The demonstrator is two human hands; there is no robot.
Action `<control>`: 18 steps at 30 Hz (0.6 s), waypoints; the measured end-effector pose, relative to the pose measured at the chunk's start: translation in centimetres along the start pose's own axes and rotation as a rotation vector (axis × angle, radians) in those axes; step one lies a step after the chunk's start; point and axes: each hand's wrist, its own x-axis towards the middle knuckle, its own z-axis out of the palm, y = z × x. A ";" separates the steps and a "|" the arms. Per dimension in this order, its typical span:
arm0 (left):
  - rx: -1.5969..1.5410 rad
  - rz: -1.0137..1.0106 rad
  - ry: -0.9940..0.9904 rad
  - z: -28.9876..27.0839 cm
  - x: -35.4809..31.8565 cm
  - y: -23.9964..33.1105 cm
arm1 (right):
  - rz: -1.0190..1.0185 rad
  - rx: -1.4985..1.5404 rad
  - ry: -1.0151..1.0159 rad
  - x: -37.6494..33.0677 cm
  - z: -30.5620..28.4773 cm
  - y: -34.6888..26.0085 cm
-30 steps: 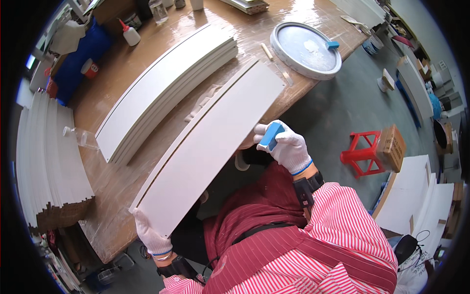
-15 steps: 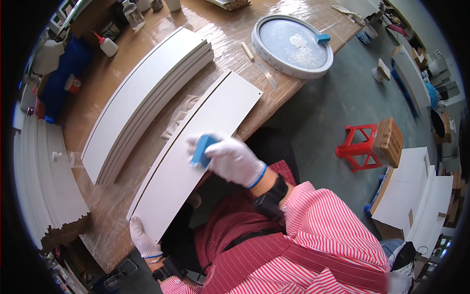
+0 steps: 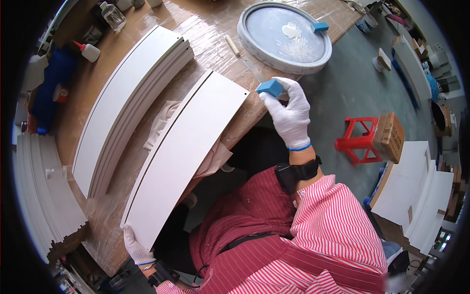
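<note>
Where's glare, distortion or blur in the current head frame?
Head view: bright glare on the plastic-covered tabletop; fisheye bending toward the rim, black corners; right hand and blue block look fairly crisp; pale patch at lower right blurred, unidentifiable.

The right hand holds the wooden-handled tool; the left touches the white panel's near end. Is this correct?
No: the head view shows the right hand holding a blue block, not the tool. The left hand touches the white panel at its near end.
</note>
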 end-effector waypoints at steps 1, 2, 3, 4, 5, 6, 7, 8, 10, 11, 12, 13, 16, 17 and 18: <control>0.009 -0.002 0.014 -0.2 0.1 0.0 | -0.023 -0.012 -0.010 -0.2 0.2 -0.5; 0.019 -0.004 0.029 -0.4 0.2 -0.1 | -0.020 -0.010 -0.011 -0.2 0.4 -0.6; 0.022 -0.004 0.031 -0.5 0.2 -0.1 | -0.073 -0.046 -0.028 -0.1 0.6 -0.8; 0.019 -0.006 0.033 -0.5 0.2 -0.2 | -0.127 -0.083 -0.046 -0.2 0.7 -0.7; 0.016 -0.007 0.034 -0.5 0.2 -0.2 | -0.068 -0.044 -0.032 -0.2 0.8 -0.4; 0.019 -0.007 0.036 -0.5 0.2 -0.2 | -0.065 -0.043 -0.033 -0.1 0.8 -0.3; 0.002 -0.018 0.043 -0.5 0.3 -0.1 | -0.057 -0.052 -0.002 0.0 0.8 -0.3; -0.016 -0.029 0.051 -0.5 0.3 -0.1 | -0.049 -0.061 0.030 0.1 0.8 -0.4; -0.019 -0.026 0.053 -0.4 0.2 -0.1 | -0.058 -0.084 0.030 -0.3 0.7 -0.5; -0.023 -0.021 0.053 -0.3 0.2 -0.1 | -0.093 -0.049 0.013 -0.7 0.8 -0.5; -0.023 -0.022 0.054 -0.3 0.2 0.0 | -0.128 -0.013 -0.004 -1.1 0.9 -0.5; -0.039 -0.027 0.039 -0.3 0.2 0.0 | -0.220 -0.065 0.007 -1.3 1.1 -0.7; -0.035 -0.030 0.025 -0.2 0.3 0.0 | -0.124 -0.123 0.114 -1.1 1.6 0.3; -0.014 -0.026 0.023 -0.3 0.3 0.0 | -0.099 -0.131 0.141 -0.8 1.4 0.3; -0.016 -0.026 0.027 -0.4 0.3 0.0 | -0.100 -0.130 0.138 -0.9 1.4 0.3</control>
